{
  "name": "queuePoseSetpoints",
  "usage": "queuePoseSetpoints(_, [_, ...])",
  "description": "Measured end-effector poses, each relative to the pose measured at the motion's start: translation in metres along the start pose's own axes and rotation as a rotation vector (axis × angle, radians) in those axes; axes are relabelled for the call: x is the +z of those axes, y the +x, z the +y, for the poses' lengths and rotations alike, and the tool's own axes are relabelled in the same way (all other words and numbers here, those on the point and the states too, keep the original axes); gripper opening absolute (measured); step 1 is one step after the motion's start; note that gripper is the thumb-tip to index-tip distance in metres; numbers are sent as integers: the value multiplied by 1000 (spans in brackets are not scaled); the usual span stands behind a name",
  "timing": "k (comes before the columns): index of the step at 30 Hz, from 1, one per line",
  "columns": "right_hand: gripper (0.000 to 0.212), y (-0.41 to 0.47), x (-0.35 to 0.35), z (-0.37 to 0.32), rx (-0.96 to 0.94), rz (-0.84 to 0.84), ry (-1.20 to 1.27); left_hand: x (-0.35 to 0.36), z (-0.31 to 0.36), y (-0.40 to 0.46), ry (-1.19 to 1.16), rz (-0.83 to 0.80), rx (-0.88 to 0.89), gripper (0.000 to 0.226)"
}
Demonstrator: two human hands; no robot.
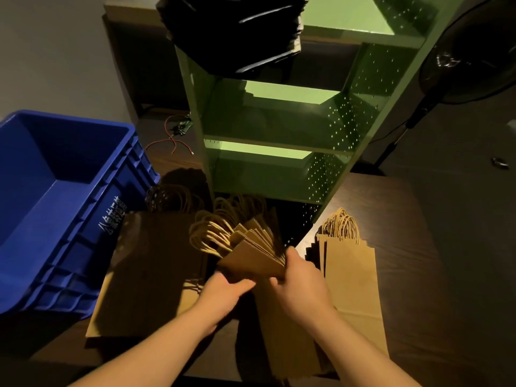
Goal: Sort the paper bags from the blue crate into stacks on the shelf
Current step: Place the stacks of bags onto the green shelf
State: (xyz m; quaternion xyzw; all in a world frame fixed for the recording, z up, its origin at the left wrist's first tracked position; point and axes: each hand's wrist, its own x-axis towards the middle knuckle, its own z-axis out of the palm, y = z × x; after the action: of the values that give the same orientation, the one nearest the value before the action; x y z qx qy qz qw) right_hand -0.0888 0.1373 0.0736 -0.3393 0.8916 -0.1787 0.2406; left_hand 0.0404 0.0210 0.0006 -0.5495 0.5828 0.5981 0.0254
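Seen from above, two bare forearms reach in from 6 o'clock. The left hand (223, 291) and the right hand (300, 277) both grip a fanned bundle of brown paper bags (255, 251), handles pointing toward 10 o'clock. Beneath them, flat bag stacks lie on the dark table (405, 208): a large stack (148, 275) at 9 o'clock, a narrower stack (351, 277) at 3 o'clock near the table's right edge. The blue crate (55, 196) sits at 10 o'clock, touching the large stack's left edge. At 12 o'clock stands the green shelf (279, 129), its middle tiers open, black bags (234, 32) piled on top.
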Motion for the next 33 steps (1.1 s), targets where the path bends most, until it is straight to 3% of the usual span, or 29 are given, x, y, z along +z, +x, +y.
queuePoseSetpoints(4, [40, -4, 10, -2, 31, 13, -151, -22, 5, 7, -171, 91, 136, 103])
queuePoseSetpoints(7, [37, -11, 23, -3, 13, -10, -246, -31, 10, 8, 144, 211, 265, 135])
queuePoseSetpoints(9, [36, -12, 30, -4, -8, 13, -268, -35, 20, 8, 403, 135, 397, 138])
queuePoseSetpoints(13, [42, -10, 37, 0, -60, 32, -290, -38, 52, 7, 1199, 50, 730, 127])
queuePoseSetpoints(15, [48, -13, 43, 2, -107, 24, -288, -40, 67, 14, 1305, -21, 793, 122])
queuePoseSetpoints(19, [56, -21, 54, 4, -154, 34, -296, -41, 84, 35, 1312, -340, 801, 95])
queuePoseSetpoints(24, [81, -44, 46, 24, -4, 22, -240, -48, 74, 47, 1158, -470, 809, 76])
queuePoseSetpoints(28, [85, -83, 40, 56, 114, 61, -87, -54, 66, 57, 1038, -509, 757, 87])
queuePoseSetpoints(33, [80, -119, 58, 90, 207, 141, 468, -62, 62, 81, 910, -649, 708, 105])
